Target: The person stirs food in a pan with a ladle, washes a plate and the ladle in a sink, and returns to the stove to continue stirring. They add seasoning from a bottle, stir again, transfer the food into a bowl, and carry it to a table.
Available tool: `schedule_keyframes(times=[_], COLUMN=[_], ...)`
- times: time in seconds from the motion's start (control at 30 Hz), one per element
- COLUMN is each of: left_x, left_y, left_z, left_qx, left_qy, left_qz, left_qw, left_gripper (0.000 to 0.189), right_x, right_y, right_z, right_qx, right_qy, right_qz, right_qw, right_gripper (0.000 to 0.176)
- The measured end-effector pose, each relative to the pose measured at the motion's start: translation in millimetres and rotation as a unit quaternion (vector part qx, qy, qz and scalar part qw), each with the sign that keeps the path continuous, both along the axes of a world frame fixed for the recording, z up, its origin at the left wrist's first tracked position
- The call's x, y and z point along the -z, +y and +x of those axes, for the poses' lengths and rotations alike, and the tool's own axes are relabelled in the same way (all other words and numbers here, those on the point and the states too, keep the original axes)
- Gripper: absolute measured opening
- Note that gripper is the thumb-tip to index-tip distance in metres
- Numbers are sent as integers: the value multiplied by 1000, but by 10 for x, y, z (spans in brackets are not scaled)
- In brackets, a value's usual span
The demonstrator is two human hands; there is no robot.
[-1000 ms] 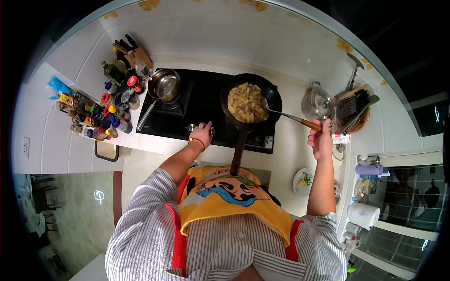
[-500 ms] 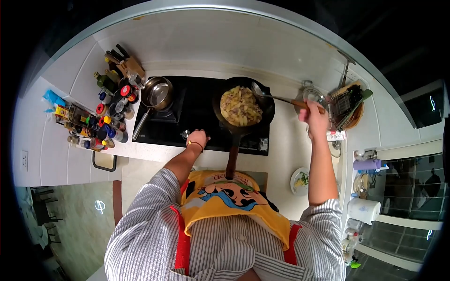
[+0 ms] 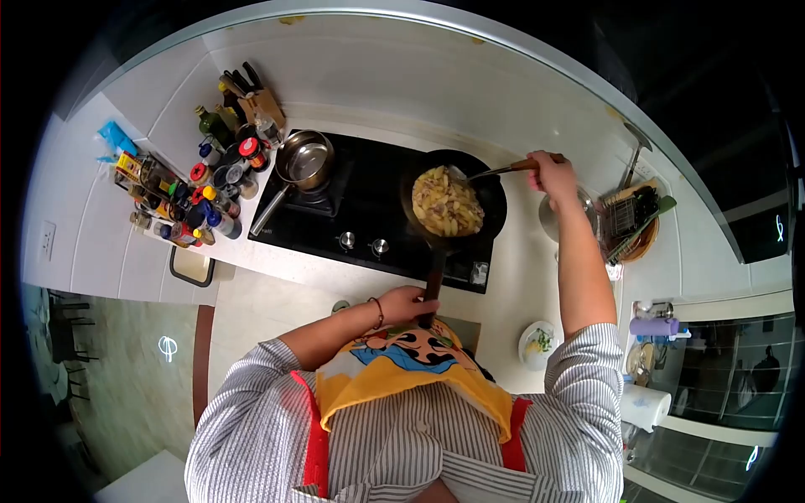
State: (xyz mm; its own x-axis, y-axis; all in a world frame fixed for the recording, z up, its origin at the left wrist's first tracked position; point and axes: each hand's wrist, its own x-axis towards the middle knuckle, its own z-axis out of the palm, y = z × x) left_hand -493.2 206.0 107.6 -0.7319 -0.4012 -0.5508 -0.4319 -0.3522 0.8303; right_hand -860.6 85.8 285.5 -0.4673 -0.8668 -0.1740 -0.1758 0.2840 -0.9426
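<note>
A dark wok (image 3: 496, 197) sits on the right side of the stove, with sliced yellowish food (image 3: 446, 201), mixed with darker bits, heaped in it. My left hand (image 3: 408, 303) is closed round the wok's wooden handle (image 3: 435, 275), close to the yellow apron (image 3: 377, 394). In my right hand (image 3: 555, 178) is the wooden handle of a metal ladle (image 3: 495, 172). The ladle's head rests at the food's upper right edge and is partly hidden.
A steel saucepan (image 3: 305, 161) stands on the left burner of the black stove (image 3: 369, 201). Bottles and jars (image 3: 201, 189) crowd the left counter beside a knife block (image 3: 267, 105). At right are a plate (image 3: 526, 350) with chopped greens and a utensil basket (image 3: 646, 239).
My left hand has left the stove knob and taken hold of the wok handle. My right hand has raised the ladle's handle, while its head has moved down against the food.
</note>
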Motion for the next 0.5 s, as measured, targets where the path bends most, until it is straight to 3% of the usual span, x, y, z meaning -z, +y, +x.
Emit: schedule_keyframes(times=[0.03,0.1,0.17,0.23,0.3,0.37,0.5], left_x=[-10,-26,-69,-52,-52,-113,-154], left_y=[11,9,36,58,84,97,83], left_z=[-16,-36,-34,-32,-7,15,48], left_qx=[44,47,37,23,9,7,23], left_qy=[-18,-31,-16,-10,-5,0,-23], left_qz=[-75,-73,-120,-116,-111,-110,-101], left_qw=[996,996,992,993,994,994,994], left_gripper=[47,45,54,54,54,54,49], right_x=[-27,-68,-73,-22,-60,-165,-312], right_y=[-82,-240,-366,-444,-459,-512,-441], right_z=[56,179,352,560,721,854,1228], right_qx=[-5,-49,-45,-76,-84,-146,-200], right_qy=[1,104,124,219,235,344,368], right_qz=[-2,-6,-14,-30,9,19,-17], right_qw=[1000,993,991,972,968,927,908], right_gripper=[29,27,28,39,40,37,34])
